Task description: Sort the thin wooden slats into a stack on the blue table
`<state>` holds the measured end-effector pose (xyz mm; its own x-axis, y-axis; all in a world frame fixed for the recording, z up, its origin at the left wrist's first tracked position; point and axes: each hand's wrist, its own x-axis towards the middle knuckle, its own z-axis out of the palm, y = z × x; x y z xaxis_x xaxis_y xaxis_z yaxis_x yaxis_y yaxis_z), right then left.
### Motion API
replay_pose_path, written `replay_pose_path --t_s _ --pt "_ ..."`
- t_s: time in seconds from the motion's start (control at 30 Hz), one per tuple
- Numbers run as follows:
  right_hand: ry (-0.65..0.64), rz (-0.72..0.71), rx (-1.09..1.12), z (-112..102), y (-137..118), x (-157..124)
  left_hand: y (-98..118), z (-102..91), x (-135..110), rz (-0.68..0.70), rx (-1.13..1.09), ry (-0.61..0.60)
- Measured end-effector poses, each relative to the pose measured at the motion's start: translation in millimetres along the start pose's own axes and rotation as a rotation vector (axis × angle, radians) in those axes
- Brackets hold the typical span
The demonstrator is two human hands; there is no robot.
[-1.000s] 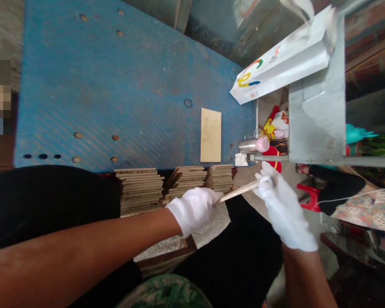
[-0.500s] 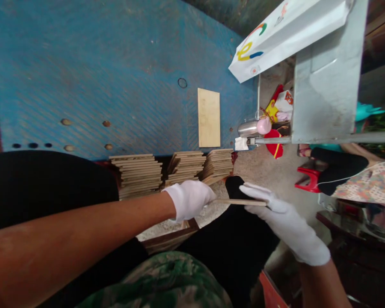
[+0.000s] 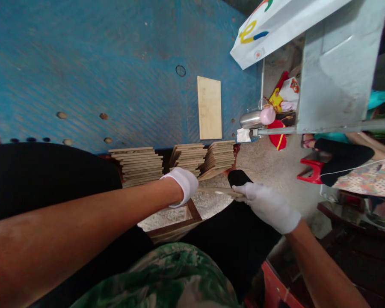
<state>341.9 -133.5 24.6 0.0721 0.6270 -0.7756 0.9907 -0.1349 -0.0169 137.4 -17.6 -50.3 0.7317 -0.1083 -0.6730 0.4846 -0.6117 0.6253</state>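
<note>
Thin wooden slat (image 3: 220, 191) edge-on, gripped between gloved left hand (image 3: 182, 185) and right hand (image 3: 268, 205).

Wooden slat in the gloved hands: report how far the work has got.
Done: one flat board lies on the blue table. In hand: the left hand and right hand grip one thin wooden slat between them. Left: three stacks of slats stand at the table's edge.

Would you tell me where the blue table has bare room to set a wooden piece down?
The blue table lies bare left of the single wooden board, up to the row of holes. It is crowded at the near edge by the stacks, and right of the board by the flask.
</note>
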Motion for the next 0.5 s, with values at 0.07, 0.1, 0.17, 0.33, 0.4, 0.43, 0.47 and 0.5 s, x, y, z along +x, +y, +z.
replay_pose_path --t_s 0.07,0.1,0.17,0.33,0.4,0.43,0.47,0.5 --pt "-0.101 -0.045 -0.209 8 0 18 0 -1.4 -1 0.017 -0.003 -0.02" --pt "-0.142 -0.044 -0.284 13 1 28 0 -2.0 -1 0.026 -0.006 -0.022" --pt "-0.205 -0.022 -0.355 25 3 49 1 -3.3 -3 0.03 -0.011 -0.024" --pt "-0.313 0.053 -0.272 53 14 97 1 -6.0 -6 0.015 -0.025 -0.023" --pt "-0.333 0.097 -0.243 61 16 111 1 -6.1 -5 0.009 -0.03 -0.013" --pt "-0.341 0.119 -0.229 64 15 117 1 -6.0 -5 0.008 -0.03 -0.012" --pt "-0.345 0.142 -0.216 68 14 121 1 -5.8 -4 0.006 -0.03 -0.015" --pt "-0.344 0.161 -0.201 71 11 125 1 -5.6 -4 0.008 -0.031 -0.021"
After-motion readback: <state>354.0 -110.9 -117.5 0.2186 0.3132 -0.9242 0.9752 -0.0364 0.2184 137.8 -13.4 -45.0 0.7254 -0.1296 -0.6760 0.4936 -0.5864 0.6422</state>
